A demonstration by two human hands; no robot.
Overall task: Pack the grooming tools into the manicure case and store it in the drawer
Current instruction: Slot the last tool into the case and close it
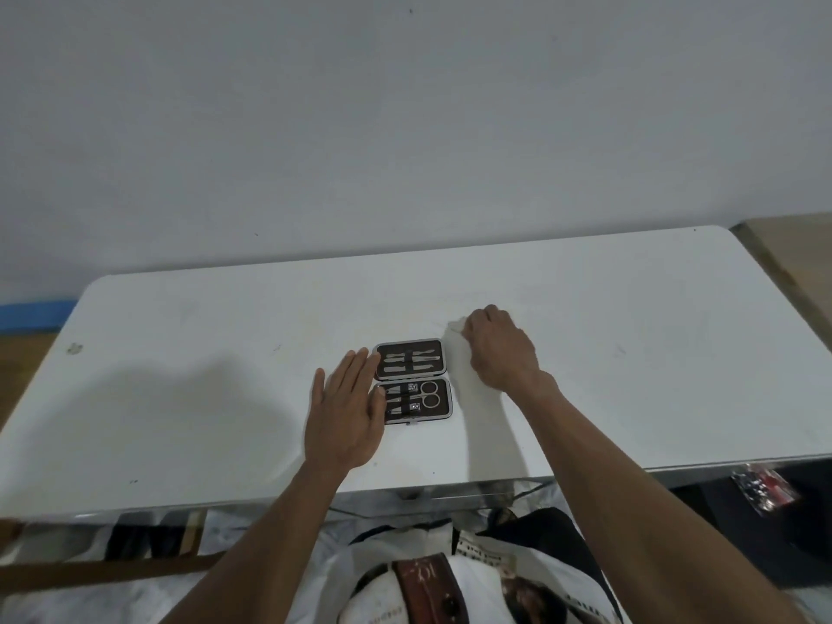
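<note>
A dark manicure case (413, 382) with a silver rim lies open flat on the white table (180, 376), both halves facing up. Metal grooming tools sit strapped in both halves, with small scissors (430, 394) in the near half. My left hand (345, 414) lies flat and open on the table, fingertips touching the case's left edge. My right hand (500, 346) rests just right of the case with its fingers curled under; I cannot tell whether it holds anything.
The table's near edge runs across the lower view, with a metal frame beneath it. A red and black packet (763, 488) lies below the table at the right. A wall stands close behind the table's far edge.
</note>
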